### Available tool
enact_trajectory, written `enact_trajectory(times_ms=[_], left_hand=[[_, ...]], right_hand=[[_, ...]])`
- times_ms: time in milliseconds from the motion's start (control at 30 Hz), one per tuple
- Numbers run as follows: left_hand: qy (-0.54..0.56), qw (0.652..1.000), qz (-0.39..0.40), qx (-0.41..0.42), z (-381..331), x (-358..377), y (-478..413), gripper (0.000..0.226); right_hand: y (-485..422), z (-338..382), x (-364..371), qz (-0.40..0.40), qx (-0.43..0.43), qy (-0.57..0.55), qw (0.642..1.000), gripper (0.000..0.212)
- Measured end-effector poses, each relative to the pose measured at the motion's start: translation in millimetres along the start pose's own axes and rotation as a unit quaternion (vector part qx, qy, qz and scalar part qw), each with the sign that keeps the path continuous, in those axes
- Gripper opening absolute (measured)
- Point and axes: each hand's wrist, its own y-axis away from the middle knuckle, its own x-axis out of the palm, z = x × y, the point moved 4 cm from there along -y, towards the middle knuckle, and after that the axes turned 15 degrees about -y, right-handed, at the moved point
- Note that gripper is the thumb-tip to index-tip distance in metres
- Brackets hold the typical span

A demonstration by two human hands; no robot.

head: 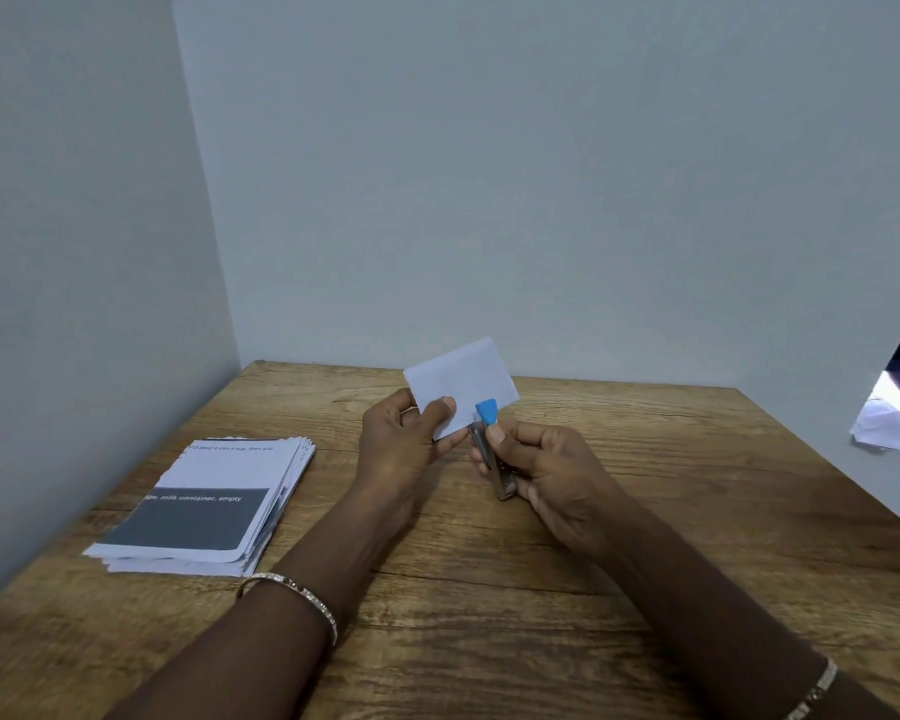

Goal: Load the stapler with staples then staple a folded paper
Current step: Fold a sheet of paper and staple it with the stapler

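A small folded white paper (463, 379) is held up above the wooden table (645, 511), pinched at its lower left edge by my left hand (404, 439). My right hand (546, 470) grips a small metal stapler (489, 444) with a blue top. The stapler's blue front end sits on the paper's lower right edge, my thumb resting on the blue top. Both hands are raised slightly above the table's middle. No loose staples are visible.
A stack of printed sheets (204, 506) with a grey band lies on the table at the left. Crumpled white paper (884, 423) shows at the right edge, beyond the table. Pale walls close in the left and back sides.
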Motion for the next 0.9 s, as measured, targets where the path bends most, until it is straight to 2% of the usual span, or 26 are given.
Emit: enact_trajectory(times_ms=[467,700,900], left_hand=[[-0.005,1.000,0.012,0.011,1.5,0.6,0.5,0.018],[0.001,0.999,0.027,0.021,1.5,8.5,4.5,0.015],[0.010,1.000,0.021,0.005,2.1,7.6,3.6,0.018]], right_hand=[[-2.2,-2.6,-3.0,-0.003,-0.019,-0.002,1.000,0.029],[-3.0,0.1,-5.6,-0.066,-0.052,0.004,0.996,0.018],[0.0,3.5,-5.1,-0.032,-0.033,0.010,0.999,0.026]])
